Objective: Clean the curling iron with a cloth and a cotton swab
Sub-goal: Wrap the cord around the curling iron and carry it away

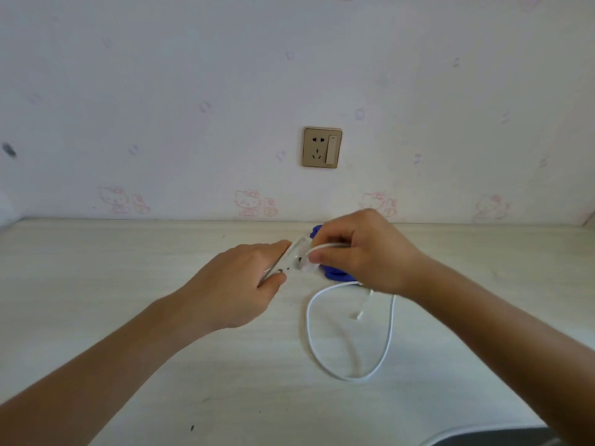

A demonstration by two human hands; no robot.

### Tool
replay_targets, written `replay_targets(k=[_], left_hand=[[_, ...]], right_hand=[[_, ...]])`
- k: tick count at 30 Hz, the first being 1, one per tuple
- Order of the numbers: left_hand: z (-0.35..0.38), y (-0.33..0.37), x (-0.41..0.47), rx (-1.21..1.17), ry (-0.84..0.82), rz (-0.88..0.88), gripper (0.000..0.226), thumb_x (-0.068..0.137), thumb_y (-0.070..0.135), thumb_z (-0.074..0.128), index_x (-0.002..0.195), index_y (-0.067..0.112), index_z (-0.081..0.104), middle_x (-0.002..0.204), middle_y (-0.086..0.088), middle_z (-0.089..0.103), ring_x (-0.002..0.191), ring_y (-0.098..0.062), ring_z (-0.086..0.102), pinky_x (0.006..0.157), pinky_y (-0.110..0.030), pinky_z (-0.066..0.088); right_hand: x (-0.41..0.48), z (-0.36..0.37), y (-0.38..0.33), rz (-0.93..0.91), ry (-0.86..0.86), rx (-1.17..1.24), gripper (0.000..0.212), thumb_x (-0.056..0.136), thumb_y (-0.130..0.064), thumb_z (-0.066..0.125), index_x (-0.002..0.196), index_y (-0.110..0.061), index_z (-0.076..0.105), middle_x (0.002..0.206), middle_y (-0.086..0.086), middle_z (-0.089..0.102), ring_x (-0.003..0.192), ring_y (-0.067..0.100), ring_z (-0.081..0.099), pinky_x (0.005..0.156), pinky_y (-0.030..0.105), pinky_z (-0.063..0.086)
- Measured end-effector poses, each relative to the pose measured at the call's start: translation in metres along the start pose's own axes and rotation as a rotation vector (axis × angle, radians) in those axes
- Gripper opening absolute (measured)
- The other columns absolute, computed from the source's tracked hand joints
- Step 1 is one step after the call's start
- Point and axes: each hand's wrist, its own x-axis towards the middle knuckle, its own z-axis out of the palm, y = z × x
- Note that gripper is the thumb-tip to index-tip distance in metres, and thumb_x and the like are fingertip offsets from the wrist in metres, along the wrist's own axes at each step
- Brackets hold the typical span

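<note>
A slack white cord (308,333) loops nearest on the pale wooden table (112,259), a thin white cotton swab (364,304) lying ready inside it. Beyond, the left hand (244,284) grips the slim white curling iron (291,256) to steady it. The right hand (363,252) pinches the cord at its end, over a crumpled blue cloth (335,275).

One view only, worn on the head: wide-angle, facing forward and down over a pale table (128,317) to the wall (193,75) and its socket (322,147). Close range; left hand (238,284) and right hand (363,252) sit mid-frame, forearms cut off at the lower corners.
</note>
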Motion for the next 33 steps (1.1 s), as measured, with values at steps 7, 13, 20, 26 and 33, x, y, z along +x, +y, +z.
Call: replay_targets(k=[7,13,20,26,33], left_hand=[[-0.028,-0.025,-0.026,-0.197,-0.131,0.171,0.032,0.098,0.035,0.054,0.128,0.043,0.064,0.076,0.006,0.061,0.062,-0.015,0.049,0.058,-0.033,0.043],[-0.022,-0.021,-0.022,-0.365,0.179,0.172,0.047,0.1,0.031,0.057,0.142,0.05,0.057,0.072,0.006,0.06,0.06,-0.002,0.044,0.057,-0.015,0.037],[-0.022,-0.025,-0.014,-0.051,-0.079,0.009,0.035,0.098,0.036,0.054,0.129,0.051,0.06,0.085,0.011,0.072,0.071,-0.014,0.063,0.069,-0.038,0.057],[-0.039,-0.042,-0.031,-0.478,-0.263,0.165,0.04,0.098,0.04,0.06,0.137,0.035,0.066,0.073,0.015,0.052,0.063,-0.007,0.04,0.058,-0.02,0.032],[-0.032,-0.042,-0.032,-0.427,0.034,0.064,0.033,0.094,0.041,0.057,0.123,0.04,0.071,0.07,0.004,0.051,0.059,-0.006,0.037,0.054,-0.019,0.032]], right_hand=[[0.014,-0.047,0.037,0.077,0.107,0.173,0.015,0.087,-0.016,0.083,0.075,-0.025,0.083,0.074,0.012,0.075,0.066,0.03,0.057,0.067,0.039,0.049],[-0.011,0.004,0.038,0.112,-0.098,0.049,0.042,0.094,-0.027,0.075,0.064,-0.004,0.057,0.059,-0.002,0.037,0.058,0.01,0.032,0.058,0.029,0.03],[-0.006,-0.011,-0.003,-0.099,-0.013,-0.024,0.023,0.084,-0.024,0.081,0.065,-0.025,0.069,0.058,-0.019,0.063,0.052,0.0,0.056,0.054,0.011,0.039],[0.012,-0.028,0.026,0.059,-0.074,0.298,0.025,0.088,-0.006,0.08,0.07,-0.023,0.079,0.056,-0.015,0.064,0.053,0.0,0.05,0.055,0.011,0.039],[-0.015,0.025,0.02,0.087,-0.237,-0.003,0.038,0.093,-0.044,0.072,0.061,-0.025,0.062,0.057,-0.003,0.04,0.054,0.01,0.033,0.052,0.023,0.03]])
